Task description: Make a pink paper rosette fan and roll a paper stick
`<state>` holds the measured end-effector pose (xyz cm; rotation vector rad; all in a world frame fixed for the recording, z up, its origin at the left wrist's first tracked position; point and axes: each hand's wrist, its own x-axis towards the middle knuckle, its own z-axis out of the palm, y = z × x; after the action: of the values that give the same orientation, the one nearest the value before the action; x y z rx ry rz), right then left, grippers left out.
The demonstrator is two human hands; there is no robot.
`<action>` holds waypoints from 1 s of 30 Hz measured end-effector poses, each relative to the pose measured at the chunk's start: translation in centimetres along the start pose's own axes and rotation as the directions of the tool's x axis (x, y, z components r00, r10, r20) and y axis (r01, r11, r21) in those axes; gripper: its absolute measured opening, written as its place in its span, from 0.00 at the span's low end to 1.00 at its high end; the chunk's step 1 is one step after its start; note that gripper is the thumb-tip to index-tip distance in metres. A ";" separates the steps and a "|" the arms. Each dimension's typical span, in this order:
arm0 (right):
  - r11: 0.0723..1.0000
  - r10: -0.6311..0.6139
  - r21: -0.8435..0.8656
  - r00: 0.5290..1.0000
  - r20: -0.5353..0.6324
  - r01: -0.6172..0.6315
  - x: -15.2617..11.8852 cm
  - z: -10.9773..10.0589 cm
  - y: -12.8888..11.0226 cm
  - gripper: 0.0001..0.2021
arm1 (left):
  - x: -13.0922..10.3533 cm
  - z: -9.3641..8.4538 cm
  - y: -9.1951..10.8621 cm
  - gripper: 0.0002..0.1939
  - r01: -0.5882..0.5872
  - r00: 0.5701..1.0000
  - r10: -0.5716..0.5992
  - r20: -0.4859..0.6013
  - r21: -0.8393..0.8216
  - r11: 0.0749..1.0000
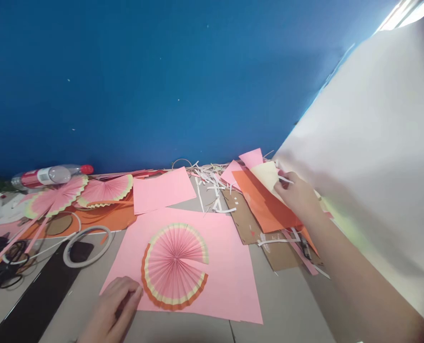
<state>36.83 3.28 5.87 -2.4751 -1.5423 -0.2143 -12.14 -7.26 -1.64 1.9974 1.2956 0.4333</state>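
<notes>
The far side is filled by a blue wall [179, 85], dotted with pale specks [68, 80]. On the right it is met along a slanting edge by a white surface [383, 133], tinted yellow-green low down. The upper right corner is lit by a bright light [405, 16]. Below, the grey worktop [283, 300] is marked by a dark line [232, 332].

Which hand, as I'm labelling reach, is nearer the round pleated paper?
Left. Left hand is beside the round pleated paper; right hand is farther off, by the cream sheet.
</notes>
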 end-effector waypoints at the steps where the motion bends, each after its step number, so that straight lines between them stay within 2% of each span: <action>1: 1.000 0.012 0.004 1.000 -0.007 -0.012 -0.1 0.1 0.2 0.19 | 0.0 0.0 -0.1 0.08 -0.004 1.000 0.004 -0.003 -0.002 1.000; 4: 1.000 -0.024 0.006 1.000 0.007 0.024 -1.1 1.1 -0.6 0.17 | -0.1 0.1 -0.2 0.07 -0.018 1.000 0.018 -0.007 0.004 1.000; 7: 0.990 -0.136 -0.023 0.989 0.051 0.138 -3.0 3.0 -3.1 0.16 | -0.1 0.1 -0.2 0.08 -0.023 1.000 0.023 -0.010 0.007 1.000; 10: 0.972 -0.217 -0.083 0.974 0.059 0.221 -4.8 4.2 -5.6 0.25 | 0.0 0.1 -0.1 0.07 -0.020 1.000 0.020 -0.011 -0.002 1.000; 12: 0.963 -0.228 -0.130 0.972 0.058 0.234 -5.1 4.4 -6.4 0.29 | 0.0 0.1 -0.2 0.07 -0.017 1.000 0.017 -0.010 -0.003 1.000; 15: 0.954 -0.202 -0.211 0.977 0.074 0.213 -4.5 4.1 -6.2 0.31 | -0.1 0.0 -0.2 0.08 -0.017 1.000 0.017 -0.018 0.002 1.000; 21: 0.916 -0.199 -0.319 0.966 0.163 0.242 -2.9 3.3 -5.3 0.23 | -0.1 0.1 -0.1 0.08 0.002 1.000 -0.003 -0.006 -0.023 1.000; 26: 0.881 -0.185 -0.394 0.958 0.220 0.261 -3.1 2.5 -5.4 0.23 | 0.0 0.1 -0.1 0.08 0.026 1.000 -0.026 0.010 -0.041 0.999; 30: 0.858 -0.190 -0.437 0.958 0.216 0.269 -3.2 1.7 -5.3 0.17 | -0.1 0.2 -0.1 0.09 0.028 1.000 -0.028 0.011 -0.059 0.998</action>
<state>30.67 3.23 4.06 -2.7027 -2.0712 -0.4798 -12.17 -7.41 -1.83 1.9280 1.2888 0.4427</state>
